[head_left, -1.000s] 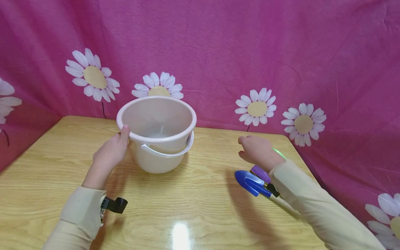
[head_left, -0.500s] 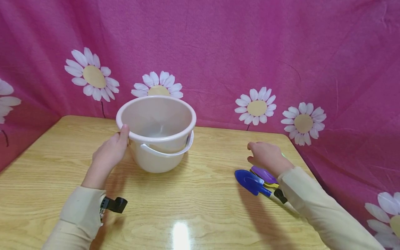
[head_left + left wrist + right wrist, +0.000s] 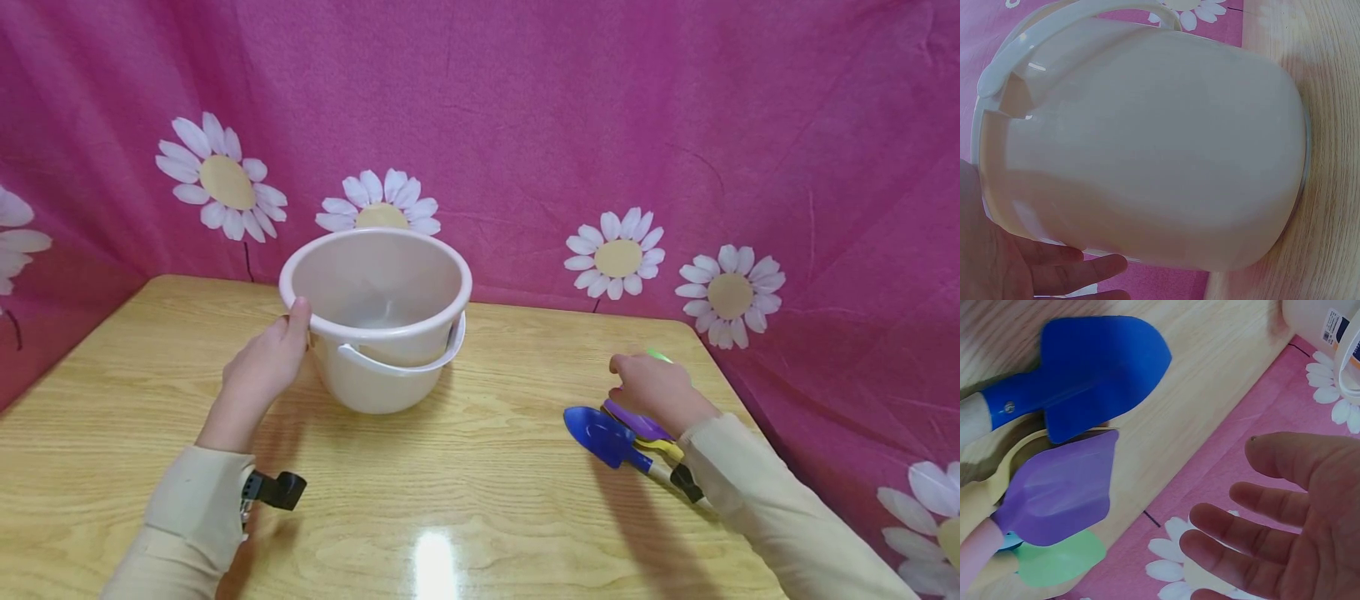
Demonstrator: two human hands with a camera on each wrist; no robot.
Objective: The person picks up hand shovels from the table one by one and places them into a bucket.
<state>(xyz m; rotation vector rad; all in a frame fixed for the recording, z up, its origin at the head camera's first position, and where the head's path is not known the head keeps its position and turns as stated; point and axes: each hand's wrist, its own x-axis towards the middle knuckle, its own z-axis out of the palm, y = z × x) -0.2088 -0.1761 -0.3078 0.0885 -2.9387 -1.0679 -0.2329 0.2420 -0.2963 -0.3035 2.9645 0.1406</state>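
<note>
A cream plastic bucket [image 3: 378, 387] stands upright at the back left, its handle hanging down in front. My left hand [image 3: 262, 358] holds its left side, thumb at the rim and fingers along the outer wall, as the left wrist view shows of this hand [image 3: 997, 262]. Above a group of small garden tools hovers my right hand [image 3: 654, 390], fingers apart and holding nothing. A blue trowel [image 3: 1097, 369] lies beside a purple scoop [image 3: 1063, 497]. A yellow tool [image 3: 1016, 456] is partly under the purple one. A green blade [image 3: 1060, 559] lies beyond.
The wooden table [image 3: 450, 500] meets a pink cloth [image 3: 510, 125] with white daisies along its back and sides. A black strap piece [image 3: 277, 492] sticks out from the left sleeve. Part of the tool handles is hidden by the right sleeve [image 3: 742, 475].
My right hand has moved right and toward me, coming over the tools and showing more of the purple and yellow ones. The left hand and the bucket have stayed in place.
</note>
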